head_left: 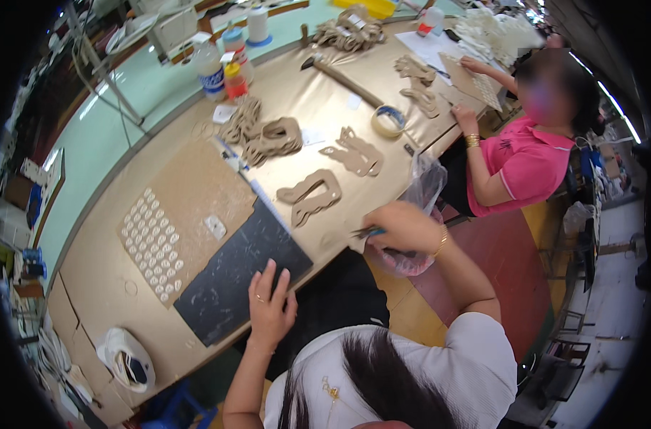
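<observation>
My left hand (pixel 270 306) rests with its fingers apart on the edge of a black board (pixel 232 275). My right hand (pixel 402 227) is closed around a small metal tool with a blue handle (pixel 369 232), held over the table's near edge beside a clear plastic bag (pixel 425 182); its exact kind is blurred. Left of that hand lie beige cut-out pieces (pixel 313 194), with more flat pieces (pixel 354 152) behind. Next to the black board, a brown board (pixel 189 193) carries rows of small white oval pieces (pixel 150 247) and a small pale patch (pixel 215 227).
Stacks of beige pieces (pixel 272 139), a hammer (pixel 343 80), a tape roll (pixel 389 121) and bottles (pixel 209 71) stand farther back. A white container (pixel 127 360) sits at the near left. A co-worker in pink (pixel 522 161) works at the right with a board (pixel 472 82).
</observation>
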The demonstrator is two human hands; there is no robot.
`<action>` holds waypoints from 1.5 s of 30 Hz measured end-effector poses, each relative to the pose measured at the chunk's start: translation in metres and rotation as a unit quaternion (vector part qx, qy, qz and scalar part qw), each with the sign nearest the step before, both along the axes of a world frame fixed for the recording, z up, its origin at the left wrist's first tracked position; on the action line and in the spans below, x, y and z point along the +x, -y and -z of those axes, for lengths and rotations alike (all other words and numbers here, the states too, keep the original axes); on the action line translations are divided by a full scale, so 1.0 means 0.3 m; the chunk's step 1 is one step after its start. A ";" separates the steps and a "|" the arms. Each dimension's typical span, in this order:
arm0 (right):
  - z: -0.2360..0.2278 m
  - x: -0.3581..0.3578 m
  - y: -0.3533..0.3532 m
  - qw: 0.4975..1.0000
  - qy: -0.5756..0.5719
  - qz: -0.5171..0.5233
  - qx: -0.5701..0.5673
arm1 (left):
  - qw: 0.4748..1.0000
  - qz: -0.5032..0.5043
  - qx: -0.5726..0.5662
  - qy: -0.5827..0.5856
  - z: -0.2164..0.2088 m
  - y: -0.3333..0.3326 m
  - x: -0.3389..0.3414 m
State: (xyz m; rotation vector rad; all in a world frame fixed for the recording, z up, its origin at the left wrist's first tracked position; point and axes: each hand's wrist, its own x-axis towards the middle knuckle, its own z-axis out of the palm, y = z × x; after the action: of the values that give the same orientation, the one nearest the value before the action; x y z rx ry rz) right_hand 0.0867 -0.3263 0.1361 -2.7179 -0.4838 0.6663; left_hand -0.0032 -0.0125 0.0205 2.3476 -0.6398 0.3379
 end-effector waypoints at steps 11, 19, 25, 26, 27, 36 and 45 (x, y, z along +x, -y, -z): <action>0.018 0.216 0.049 0.969 0.112 0.165 0.149 | 0.993 -0.115 0.006 0.010 0.057 -0.068 0.037; 0.173 0.484 -0.032 0.844 0.078 0.347 0.400 | 0.993 -0.116 0.021 0.029 0.064 -0.068 0.040; 0.328 0.386 0.116 0.757 0.076 0.467 0.451 | 0.993 -0.114 0.018 0.030 0.062 -0.063 0.044; 0.374 0.349 0.161 0.753 0.070 0.482 0.441 | 0.993 -0.113 0.018 0.029 0.063 -0.062 0.043; 0.387 0.315 0.177 0.751 0.061 0.497 0.431 | 0.993 -0.112 0.017 0.028 0.063 -0.062 0.041; 0.412 0.247 0.184 0.839 0.251 0.438 0.203 | 0.991 -0.130 -0.009 -0.038 0.023 -0.090 0.028; 0.244 0.337 -0.642 0.899 0.347 -0.141 0.227 | 0.938 -0.318 0.136 -0.017 0.038 -0.161 0.035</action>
State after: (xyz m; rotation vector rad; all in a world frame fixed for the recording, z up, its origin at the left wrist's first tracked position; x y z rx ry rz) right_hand 0.1878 -0.1336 0.0629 -2.3667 -1.0566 -0.3708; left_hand 0.0074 0.0356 0.0090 2.7800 0.1273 0.5146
